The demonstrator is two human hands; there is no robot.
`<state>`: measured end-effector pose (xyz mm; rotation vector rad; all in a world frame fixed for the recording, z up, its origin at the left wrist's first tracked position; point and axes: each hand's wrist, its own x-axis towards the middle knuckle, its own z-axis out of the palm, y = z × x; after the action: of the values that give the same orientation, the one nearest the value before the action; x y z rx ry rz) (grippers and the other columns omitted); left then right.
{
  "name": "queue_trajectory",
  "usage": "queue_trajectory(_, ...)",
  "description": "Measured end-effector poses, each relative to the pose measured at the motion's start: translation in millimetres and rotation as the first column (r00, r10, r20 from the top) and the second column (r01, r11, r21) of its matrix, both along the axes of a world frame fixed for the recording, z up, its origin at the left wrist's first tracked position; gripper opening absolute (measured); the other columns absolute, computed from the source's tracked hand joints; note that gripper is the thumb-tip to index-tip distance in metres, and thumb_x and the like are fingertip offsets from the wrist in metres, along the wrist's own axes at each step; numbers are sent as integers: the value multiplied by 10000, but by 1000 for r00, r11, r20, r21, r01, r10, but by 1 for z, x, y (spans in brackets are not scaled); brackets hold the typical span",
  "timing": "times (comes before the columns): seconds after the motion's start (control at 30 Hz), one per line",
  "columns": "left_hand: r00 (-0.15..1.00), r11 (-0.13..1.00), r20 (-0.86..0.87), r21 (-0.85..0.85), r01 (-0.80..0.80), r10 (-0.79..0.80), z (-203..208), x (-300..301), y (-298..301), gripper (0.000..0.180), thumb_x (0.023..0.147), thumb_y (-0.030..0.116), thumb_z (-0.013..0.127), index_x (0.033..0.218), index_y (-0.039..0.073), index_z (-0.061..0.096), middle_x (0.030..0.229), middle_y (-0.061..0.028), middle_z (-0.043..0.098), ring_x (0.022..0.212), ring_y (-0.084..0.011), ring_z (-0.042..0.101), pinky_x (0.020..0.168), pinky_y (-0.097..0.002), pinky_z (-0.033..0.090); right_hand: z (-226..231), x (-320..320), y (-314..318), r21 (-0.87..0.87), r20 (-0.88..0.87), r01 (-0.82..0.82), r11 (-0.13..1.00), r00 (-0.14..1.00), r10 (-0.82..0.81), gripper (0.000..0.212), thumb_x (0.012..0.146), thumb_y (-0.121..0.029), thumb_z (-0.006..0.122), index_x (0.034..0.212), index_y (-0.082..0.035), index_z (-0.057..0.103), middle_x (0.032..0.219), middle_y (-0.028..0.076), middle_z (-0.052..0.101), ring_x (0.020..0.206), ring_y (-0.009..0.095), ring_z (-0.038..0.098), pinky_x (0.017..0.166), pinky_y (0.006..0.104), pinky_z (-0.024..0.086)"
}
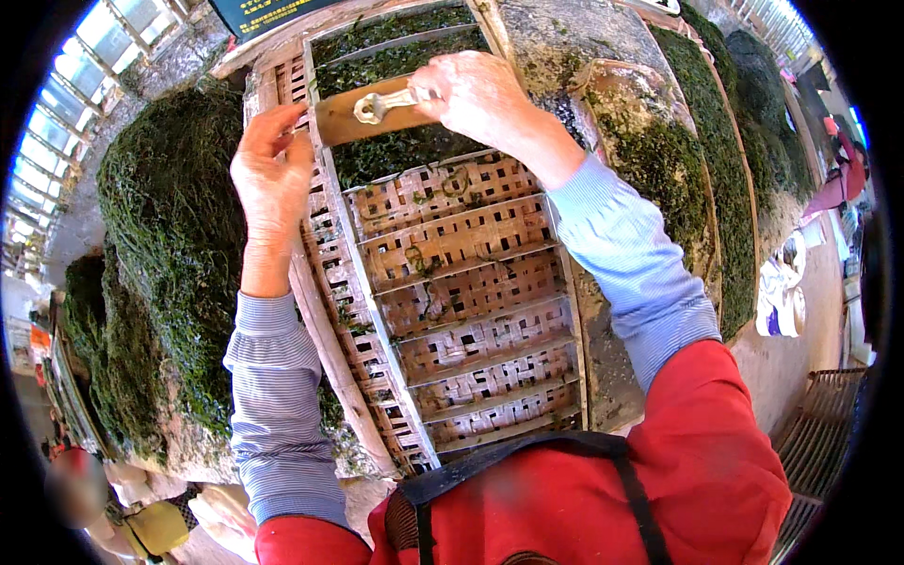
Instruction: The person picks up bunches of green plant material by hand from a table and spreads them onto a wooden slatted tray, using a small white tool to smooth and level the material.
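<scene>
A long wooden frame [373, 299], split by crossbars into several compartments, lies over a woven bamboo mat [452, 200]. Dark green, stringy plant matter, like seaweed, fills its far compartments [405, 155]. Across one of these rests a flat wooden board [341, 118] with a pale handle [375, 106] on top. My right hand [476, 99] is closed around the handle's right part. My left hand [273, 169] is at the frame's left rail, by the board's left end, with thumb and forefinger bent and apart. Whether its fingertips touch the board, I cannot tell.
A large heap of dark green strands [174, 254] stands at the left. More green matter [650, 169] lies on the ledge to the right, beside a long green strip [711, 141]. A dark sign [273, 11] is at the far edge. Another person [841, 179] is at the far right.
</scene>
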<state>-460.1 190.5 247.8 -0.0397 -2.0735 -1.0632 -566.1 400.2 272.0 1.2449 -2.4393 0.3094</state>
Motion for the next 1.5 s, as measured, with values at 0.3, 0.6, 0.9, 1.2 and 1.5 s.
queue_trajectory(0.3, 987, 620, 98, -784, 0, 124, -57, -24, 41, 745, 656, 448, 674, 1218, 22, 435, 1261, -155, 449, 1194, -305, 395, 978, -423, 306, -73, -17, 11, 128, -422, -267, 955, 857, 296, 356, 849, -288, 514, 1140, -84, 528, 1200, 72, 488, 1104, 225, 471, 934, 310, 412)
queue_trajectory(0.6, 943, 521, -60, -821, -234, 328, -59, -1, 56, 774, 687, 470, 654, 1289, 70, 377, 1348, -104, 366, 1261, -303, 301, 1003, -475, 247, -81, -22, 5, -48, -270, -295, 954, 924, 272, 367, 812, -227, 562, 1144, -76, 520, 1209, 83, 487, 1125, 240, 459, 949, 321, 391)
queue_trajectory(0.9, 733, 698, 203, -541, -469, 649, -145, 238, -6, 447, 749, 166, 625, 1165, 61, 501, 1257, -128, 449, 1230, -344, 326, 1022, -449, 240, -78, -8, 6, -177, -284, -224, 958, 944, 168, 479, 837, -389, 540, 1228, -126, 454, 1286, 119, 392, 1183, 296, 398, 976, 401, 377)
queue_trajectory(1.2, 488, 608, 462, -771, -193, 741, -165, 393, -158, 556, 606, 174, 713, 1134, 186, 538, 1379, 30, 322, 1304, -365, 183, 997, -595, 156, -105, 281, -160, -203, 383, -483, 852, 761, 523, 764, 649, -214, 732, 1301, -199, 334, 1321, 153, 272, 1235, 380, 282, 1015, 466, 314)
queue_trajectory(1.5, 582, 650, 395, -685, -330, 711, -193, 427, -229, 485, 636, 73, 626, 1108, 158, 549, 1374, -59, 329, 1294, -356, 219, 994, -569, 219, -206, 341, -286, 391, 482, -423, 817, 851, 210, 823, 590, -363, 778, 1305, -287, 377, 1382, 112, 238, 1167, 486, 309, 901, 666, 306)
